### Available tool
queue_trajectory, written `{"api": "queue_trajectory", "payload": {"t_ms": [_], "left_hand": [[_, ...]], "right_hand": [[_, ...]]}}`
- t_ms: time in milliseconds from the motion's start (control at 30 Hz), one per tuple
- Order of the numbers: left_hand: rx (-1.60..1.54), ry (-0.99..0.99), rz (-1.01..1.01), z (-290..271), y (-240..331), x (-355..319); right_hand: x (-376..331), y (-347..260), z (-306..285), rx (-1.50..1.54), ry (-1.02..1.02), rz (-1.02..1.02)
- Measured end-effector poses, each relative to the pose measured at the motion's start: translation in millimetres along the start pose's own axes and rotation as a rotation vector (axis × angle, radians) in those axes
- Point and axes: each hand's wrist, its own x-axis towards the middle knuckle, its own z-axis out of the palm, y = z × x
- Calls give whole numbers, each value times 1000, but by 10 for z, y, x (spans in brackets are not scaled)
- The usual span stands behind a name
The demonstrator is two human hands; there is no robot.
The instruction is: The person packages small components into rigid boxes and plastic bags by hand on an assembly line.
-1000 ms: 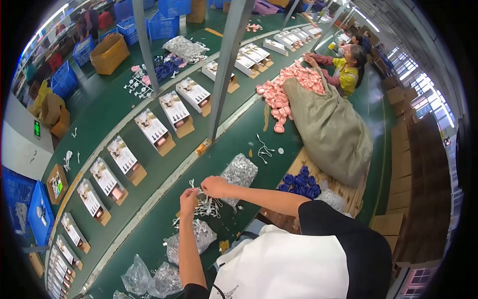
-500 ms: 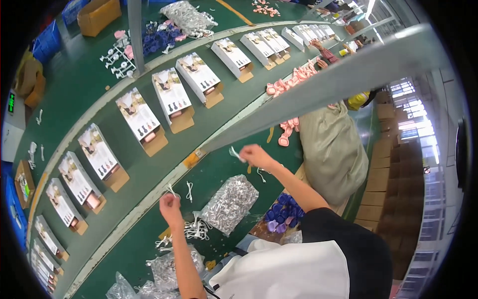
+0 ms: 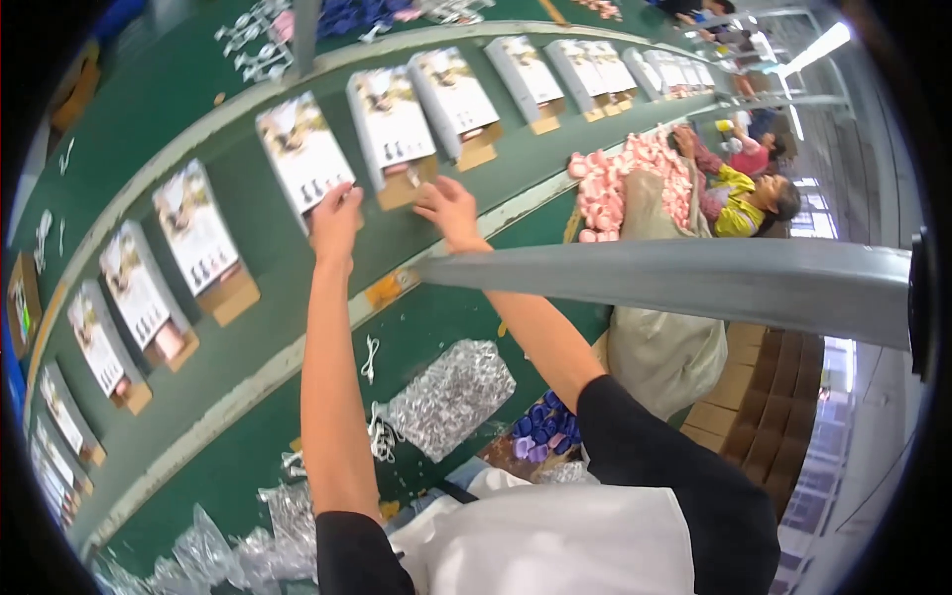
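Observation:
Both my arms reach over the curved green conveyor. My left hand (image 3: 337, 226) is closed at the lower right corner of a printed white carton (image 3: 299, 149), its thumb and fingers pinched together. What they grip, if anything, is hidden. To its right, my right hand (image 3: 452, 210) is at the opened brown flap end of another printed carton (image 3: 390, 111). Its fingers pinch a small white piece (image 3: 415, 178) at that opening; its exact kind cannot be made out. Pink items show inside several of the cartons.
A grey metal bar (image 3: 674, 278) crosses above my right forearm. On the near bench lie a clear bag of small silvery pieces (image 3: 454, 397), white cables (image 3: 382, 436) and dark blue parts (image 3: 547, 426). Pink parts (image 3: 615, 178) and a large sack (image 3: 664, 357) are at right, with a co-worker (image 3: 744, 198) beyond.
Both hands have moved forward from the near bench to the cartons on the conveyor, the right one bringing a small white piece. The view has shifted, and the metal bar now lies more level.

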Motion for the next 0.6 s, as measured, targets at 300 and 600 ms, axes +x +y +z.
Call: {"api": "queue_trajectory", "payload": {"t_ms": [300,600], "left_hand": [[96,-100,162,-597,150,-1113],[1685,-96,108,-1170,-421,-2893]], "right_hand": [[-1846,-128,-544,-1008,-487,-462],[-1234,169,851,-1061,-132,-707]]}}
